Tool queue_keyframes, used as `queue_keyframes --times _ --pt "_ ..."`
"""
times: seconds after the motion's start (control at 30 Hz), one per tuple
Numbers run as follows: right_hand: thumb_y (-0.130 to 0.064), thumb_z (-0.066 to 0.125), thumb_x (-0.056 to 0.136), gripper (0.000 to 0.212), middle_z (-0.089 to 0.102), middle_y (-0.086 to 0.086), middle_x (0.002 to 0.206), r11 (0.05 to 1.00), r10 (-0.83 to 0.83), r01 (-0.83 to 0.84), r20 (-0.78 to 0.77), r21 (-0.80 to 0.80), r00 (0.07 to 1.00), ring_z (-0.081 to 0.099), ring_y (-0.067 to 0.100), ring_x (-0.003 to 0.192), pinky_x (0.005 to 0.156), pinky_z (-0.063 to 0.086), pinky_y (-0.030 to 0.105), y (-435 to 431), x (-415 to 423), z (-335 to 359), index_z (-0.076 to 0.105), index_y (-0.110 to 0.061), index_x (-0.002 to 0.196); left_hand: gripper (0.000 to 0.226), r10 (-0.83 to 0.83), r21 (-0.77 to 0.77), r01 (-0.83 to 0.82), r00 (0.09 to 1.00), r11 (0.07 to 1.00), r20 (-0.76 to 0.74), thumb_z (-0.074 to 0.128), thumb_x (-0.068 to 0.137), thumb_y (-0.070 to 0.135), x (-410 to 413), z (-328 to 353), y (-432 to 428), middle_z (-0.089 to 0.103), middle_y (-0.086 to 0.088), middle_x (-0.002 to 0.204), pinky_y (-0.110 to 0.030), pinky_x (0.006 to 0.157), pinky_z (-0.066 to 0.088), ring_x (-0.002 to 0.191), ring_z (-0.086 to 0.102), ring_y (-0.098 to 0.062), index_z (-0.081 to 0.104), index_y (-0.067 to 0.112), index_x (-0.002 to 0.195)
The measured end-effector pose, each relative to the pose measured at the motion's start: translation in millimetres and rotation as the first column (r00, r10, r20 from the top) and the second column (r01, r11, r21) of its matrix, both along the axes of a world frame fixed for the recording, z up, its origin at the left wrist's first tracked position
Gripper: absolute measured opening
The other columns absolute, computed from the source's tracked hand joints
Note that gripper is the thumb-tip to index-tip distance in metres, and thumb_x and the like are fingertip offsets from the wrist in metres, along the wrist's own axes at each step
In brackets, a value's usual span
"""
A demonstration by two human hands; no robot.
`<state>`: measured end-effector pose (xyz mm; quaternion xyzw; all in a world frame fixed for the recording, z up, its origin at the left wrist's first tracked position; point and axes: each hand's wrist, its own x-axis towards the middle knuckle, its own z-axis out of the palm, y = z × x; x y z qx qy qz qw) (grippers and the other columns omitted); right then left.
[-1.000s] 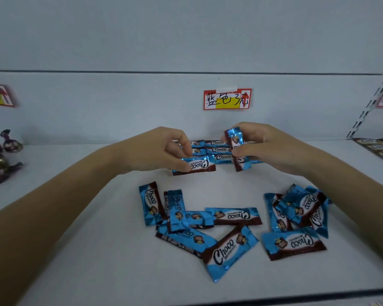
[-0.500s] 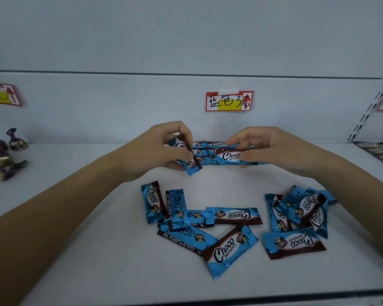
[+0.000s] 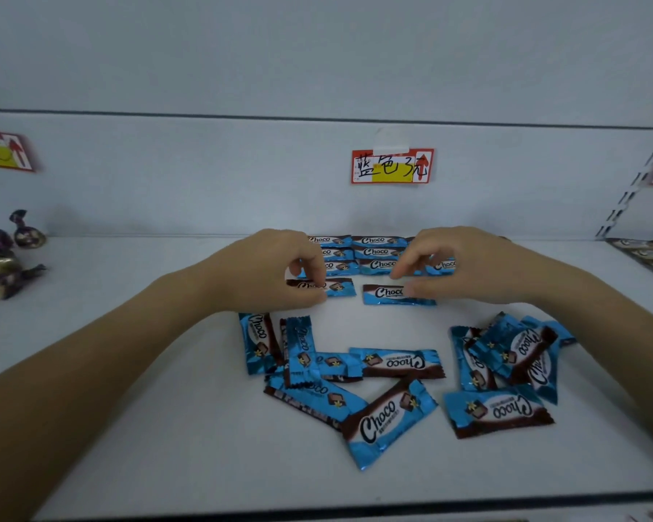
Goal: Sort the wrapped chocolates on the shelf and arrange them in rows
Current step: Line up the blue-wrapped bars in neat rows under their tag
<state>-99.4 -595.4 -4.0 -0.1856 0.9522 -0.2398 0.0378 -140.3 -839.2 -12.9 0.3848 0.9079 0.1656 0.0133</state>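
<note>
1. Head view, shelf. The white shelf (image 3: pixel 136 427) carries blue "Choco" wrapped chocolates in two conditions. Ordered rows (image 3: pixel 377 252) lie at the back wall beneath the red-and-yellow price label (image 3: pixel 392 166), and loose heaps lie nearer the front edge.
2. Head view, left hand. The left hand (image 3: pixel 268 273) has its grip narrowed to a pinch. Curled fingertips and thumb hold the left chocolate (image 3: pixel 340 287) by its left end, flat on the shelf just in front of the rows.
3. Head view, right hand. The right hand (image 3: pixel 464 269) shows the same narrow grip, thumb and forefinger pinching the right chocolate (image 3: pixel 383 295) toward its right end. This piece lies level with its neighbour, a small gap between them.
4. Reason for the hold. An end pinch leaves the printed face visible and allows each piece to be squared against the rows. Both lie lengthwise and name upward like those behind, apparently starting a new front row.
5. Remaining stock. The left heap (image 3: pixel 355 371) and right heap (image 3: pixel 506 356) overlap and point every way, some inverted. They sit within easy reach of either hand, and the task is judged roughly half done.
6. Periphery. Foil-twisted sweets (image 3: pixel 1 265) at far left and flat packets (image 3: pixel 649 254) at far right lie well apart from the blue ones, which suggests the kinds are kept separate.
</note>
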Motion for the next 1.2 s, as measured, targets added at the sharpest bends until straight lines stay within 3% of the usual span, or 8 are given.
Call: queue_keyframes --times 0.2,0.33,0.63,0.7,0.8,0.93,1.07,1.2 --pt "-0.027 0.064 0.083 0.016 0.058 -0.02 0.088 0.996 0.024 -0.018 -0.057 0.088 0.998 0.053 -0.003 0.083 0.075 0.041 0.011 -2.8 -1.2 -3.4 0.065 -0.041 0.09 0.013 -0.033 -0.045 0.03 0.997 0.999 -0.067 0.055 0.088 0.034 -2.4 -5.1 3.1 0.051 0.017 0.094 -0.016 0.078 0.04 0.087 0.046 0.001 0.063 0.031 0.098" --pt "-0.025 0.063 0.084 0.015 0.057 -0.019 0.09 0.993 -0.003 0.015 -0.1 0.121 0.995 0.054 0.001 0.084 0.078 0.043 0.02 -0.8 -2.8 -4.2 0.063 -0.04 0.088 0.018 -0.008 -0.026 0.005 0.993 1.0 -0.121 0.052 0.09 0.035 0.1 -8.8 6.1 0.052 0.013 0.1 -0.028 0.084 0.045 0.094 0.048 -0.004 0.063 0.03 0.103" --pt "-0.025 0.06 0.086 0.016 0.057 -0.014 0.094 0.991 -0.01 0.028 -0.136 0.132 0.991 0.053 0.003 0.084 0.074 0.04 0.016 -2.0 -4.1 -6.2 0.062 -0.04 0.091 0.02 -0.015 -0.015 0.012 0.986 1.0 -0.165 0.051 0.09 0.035 0.6 -10.6 8.5 0.048 0.013 0.1 -0.023 0.082 0.043 0.093 0.045 -0.002 0.062 0.028 0.106" --pt "-0.029 0.063 0.083 0.018 0.059 -0.014 0.092 0.997 -0.002 0.013 -0.142 0.08 0.99 0.052 0.001 0.079 0.069 0.038 0.011 -3.0 -1.3 -2.1 0.057 -0.046 0.084 0.017 -0.03 0.03 0.035 0.988 0.999 -0.154 0.055 0.088 0.034 -0.5 -5.4 5.6 0.052 0.013 0.095 -0.013 0.075 0.04 0.086 0.047 -0.001 0.062 0.029 0.103" --pt "-0.043 0.065 0.075 0.009 0.062 -0.015 0.08 0.997 0.053 -0.056 -0.056 -0.044 0.997 0.052 0.0 0.073 0.067 0.041 0.014 -7.2 8.7 8.8 0.062 -0.045 0.083 0.01 -0.11 0.041 0.11 0.994 0.993 -0.002 0.062 0.081 0.039 -0.6 12.1 -3.9 0.055 0.015 0.08 -0.006 0.067 0.037 0.079 0.049 0.0 0.062 0.035 0.09" --pt "-0.06 0.067 0.067 0.03 0.059 -0.017 0.087 0.97 0.227 -0.241 0.259 0.023 0.939 0.053 0.01 0.079 0.074 0.044 0.028 -18.3 24.4 15.9 0.065 -0.041 0.09 0.031 -0.134 -0.121 0.196 0.91 0.973 0.393 0.072 0.062 0.059 2.9 26.2 -14.1 0.055 0.022 0.083 -0.011 0.075 0.043 0.085 0.05 0.006 0.064 0.05 0.09" --pt "-0.053 0.068 0.066 0.027 0.056 -0.018 0.088 0.96 0.238 -0.271 0.3 0.074 0.924 0.05 0.008 0.079 0.074 0.044 0.031 -23.1 27.3 11.6 0.062 -0.04 0.089 0.024 -0.123 -0.22 0.228 0.906 0.949 0.405 0.07 0.064 0.05 3.1 23.0 -12.7 0.052 0.02 0.09 -0.012 0.079 0.043 0.091 0.045 0.007 0.062 0.051 0.087" --pt "-0.04 0.07 0.074 0.014 0.059 -0.013 0.085 0.961 0.228 -0.264 0.314 0.076 0.921 0.053 0.016 0.079 0.072 0.046 0.032 -21.8 27.5 12.4 0.059 -0.038 0.083 0.028 -0.071 -0.223 0.165 0.924 0.961 0.377 0.071 0.052 0.064 3.5 18.9 -13.1 0.055 0.019 0.089 -0.02 0.081 0.044 0.088 0.048 0.005 0.062 0.047 0.072"
